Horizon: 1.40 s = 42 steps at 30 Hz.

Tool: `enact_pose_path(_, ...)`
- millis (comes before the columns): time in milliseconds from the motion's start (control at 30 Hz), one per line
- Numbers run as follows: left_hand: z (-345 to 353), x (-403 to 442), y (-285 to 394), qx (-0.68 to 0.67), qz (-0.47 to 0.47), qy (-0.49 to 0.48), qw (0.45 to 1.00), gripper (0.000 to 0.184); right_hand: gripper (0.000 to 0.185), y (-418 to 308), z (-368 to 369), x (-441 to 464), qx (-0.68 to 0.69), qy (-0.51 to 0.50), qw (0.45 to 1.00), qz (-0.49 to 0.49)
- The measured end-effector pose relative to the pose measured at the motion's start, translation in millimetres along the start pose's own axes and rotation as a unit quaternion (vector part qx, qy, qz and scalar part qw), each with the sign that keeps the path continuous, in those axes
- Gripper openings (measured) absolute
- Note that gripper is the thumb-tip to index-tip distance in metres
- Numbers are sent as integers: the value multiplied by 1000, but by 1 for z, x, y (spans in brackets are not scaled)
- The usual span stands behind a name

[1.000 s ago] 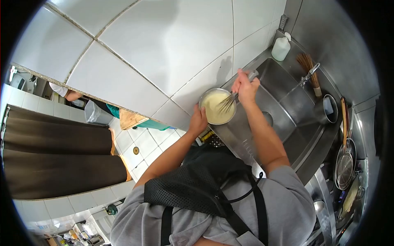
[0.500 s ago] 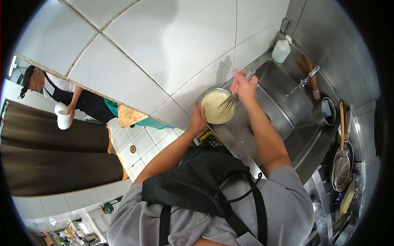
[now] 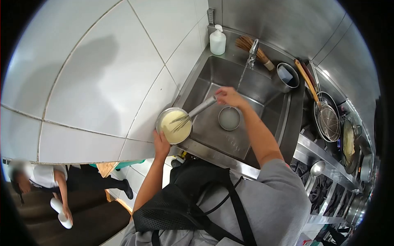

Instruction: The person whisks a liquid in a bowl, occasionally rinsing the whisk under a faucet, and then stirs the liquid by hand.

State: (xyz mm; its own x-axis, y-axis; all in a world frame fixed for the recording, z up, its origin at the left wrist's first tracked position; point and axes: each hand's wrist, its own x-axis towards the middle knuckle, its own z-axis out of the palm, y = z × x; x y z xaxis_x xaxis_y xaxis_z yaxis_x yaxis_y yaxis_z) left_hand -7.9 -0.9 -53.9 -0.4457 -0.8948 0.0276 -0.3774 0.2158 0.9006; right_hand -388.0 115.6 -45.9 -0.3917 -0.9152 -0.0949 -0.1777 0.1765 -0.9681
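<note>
A round metal bowl [image 3: 158,121] of pale yellow mixture [image 3: 169,119] sits close to the tiled wall [image 3: 143,119], at the near-left corner of the sink [image 3: 211,133]. Whether the sink's edge bears any of its weight cannot be told.

The left hand [image 3: 162,144] holds the bowl at its 7 o'clock side, thumb up by the rim, the other fingers mostly out of sight beneath. The whisk [image 3: 203,106] leans with its wires in the mixture and its handle toward 2 o'clock. The right hand [image 3: 230,98] is at the handle's end, fingers bent and bunched; it seems to pinch the tip lightly, but how firm that hold is cannot be told.

The step in hand looks like whisking, perhaps at a pause or a change of grip. Further strokes would call for a fuller grasp of the handle and a steady left hand; letting go would call for leaning the whisk securely on the rim.

Farther out, a round vessel or drain piece [image 3: 229,119] lies in the sink at 3 o'clock. A pump bottle [image 3: 218,42] stands at 1 o'clock, the faucet [image 3: 253,49] runs thinly between 1 and 2, and a metal pot [image 3: 280,85] stands at 2. Strainers [image 3: 329,123] lie at 3 o'clock. Toward 8 o'clock, another person [image 3: 46,176] carries white containers [image 3: 65,220].
</note>
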Motion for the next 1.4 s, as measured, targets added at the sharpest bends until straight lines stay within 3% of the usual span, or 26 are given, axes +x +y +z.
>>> enact_pose_path(33, -4, -5, 21, -34, -49, -15, 998, 41, 21, -10, -23, -1, 0, 50, 996, 80)
enact_pose_path(100, 0, -11, 34, -68, -101, -29, 992, 41, 20, 17, -64, 19, -108, 172, 971, 127)
enact_pose_path(167, 0, -10, 32, -97, -88, -15, 991, 42, 15, 25, -100, 34, -151, 179, 971, 49)
enact_pose_path(233, -1, -7, 19, -94, -54, -14, 994, 44, 15, 30, -131, 50, -151, 299, 941, -34)
enact_pose_path(267, -2, -8, 10, -89, -20, -19, 996, 46, 15, 16, -136, 47, -238, 409, 879, -63)
enact_pose_path(300, -2, -6, 1, -48, 3, -14, 999, 48, 22, 2, -144, 42, -263, 426, 864, -58)
enact_pose_path(333, -4, -4, -4, -3, 22, -8, 1000, 51, 35, 47, -169, 67, -266, 442, 855, -50)
enact_pose_path(367, -5, -7, 1, -32, -33, -10, 999, 53, 48, 53, -179, 73, -352, 410, 840, 49)
enact_pose_path(433, -4, -10, 14, -56, -92, 3, 994, 54, 52, 91, -196, 90, -348, 369, 845, 170)
enact_pose_path(500, -5, -7, 22, -67, -97, -16, 993, 56, 50, 88, -201, 90, -158, 260, 920, 247)
enact_pose_path(600, -7, -9, 35, -55, -129, -35, 990, 56, 49, 100, -207, 103, -48, 271, 939, 205)
enact_pose_path(667, -4, 4, -45, 62, -66, -9, 996, 53, 46, 88, -202, 93, -200, 308, 913, 176)
enact_pose_path(700, -14, 4, -55, 112, -9, -48, 993, 51, 40, 102, -195, 88, -215, 355, 904, 106)
enact_pose_path(733, -16, 2, -64, 154, 58, -90, 982, 50, 34, 80, -173, 69, -255, 397, 873, 125)
enact_pose_path(767, -20, -1, -24, 218, 44, -121, 967, 49, 32, 79, -154, 50, -297, 389, 867, 90)
enact_pose_path(800, -18, 3, -38, 261, 44, -112, 958, 48, 29, 88, -139, 36, -349, 302, 884, 72)
enact_pose_path(833, -18, 14, -87, 112, 32, -87, 989, 52, 22, 73, -109, 24, -260, 338, 891, 156)
enact_pose_path(867, -18, 21, -97, 240, 7, -49, 970, 57, 21, 104, -89, 23, -289, 239, 917, 133)
enact_pose_path(933, -6, 5, -36, -75, -107, -38, 991, 63, 28, 87, -34, -25, -111, 147, 965, 189)
enact_pose_path(967, -2, 3, -21, -77, -95, -73, 990, 63, 33, 60, -14, -55, -67, 80, 965, 240)
enact_pose_path(1000, -7, 2, -11, -75, -92, -96, 988, 63, 36, 72, 6, -65, -64, 21, 971, 231)
enact_pose_path(1033, -9, 6, -6, -74, -87, -113, 987, 63, 38, 93, 27, -72, -169, -2, 974, 148)
enact_pose_path(1100, -13, 7, -9, -90, -68, -142, 983, 60, 37, 68, 61, -114, -176, 48, 978, 105)
enact_pose_path(1233, -12, 9, 8, -110, -91, -167, 975, 52, 43, 20, 97, -159, -165, 58, 975, 135)
enact_pose_path(1333, -18, 19, 4, -115, -67, -210, 969, 52, 59, -17, 119, -178, -121, 60, 985, 105)
enact_pose_path(1400, -18, 27, 3, -87, -68, -240, 965, 52, 72, -45, 135, -186, 2, 113, 991, 68)
